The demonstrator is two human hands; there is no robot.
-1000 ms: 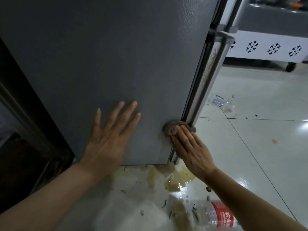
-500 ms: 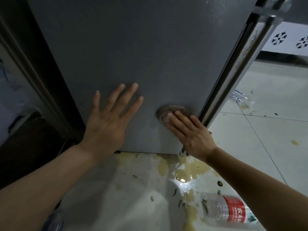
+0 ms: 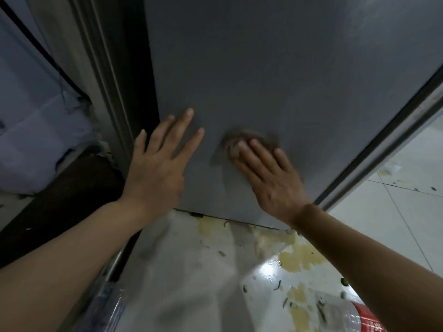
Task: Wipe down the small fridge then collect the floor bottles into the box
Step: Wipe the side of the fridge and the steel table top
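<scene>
The grey side panel of the small fridge fills the upper middle of the view. My left hand rests flat on its lower part with fingers spread. My right hand presses a brownish cloth against the panel with straight fingers, a little right of the left hand. A clear bottle with a red label lies on the floor at the bottom right, partly hidden by my right forearm. Another clear bottle lies at the bottom left, beside my left forearm.
Yellowish spilled liquid and green scraps cover the white tiled floor below the fridge. A dark gap and a metal frame stand left of the fridge. The fridge's door edge runs diagonally on the right.
My right hand has slid the cloth leftward across the panel, away from the door edge and toward my left hand. The view has swung left and down; the left hand stays on the panel.
</scene>
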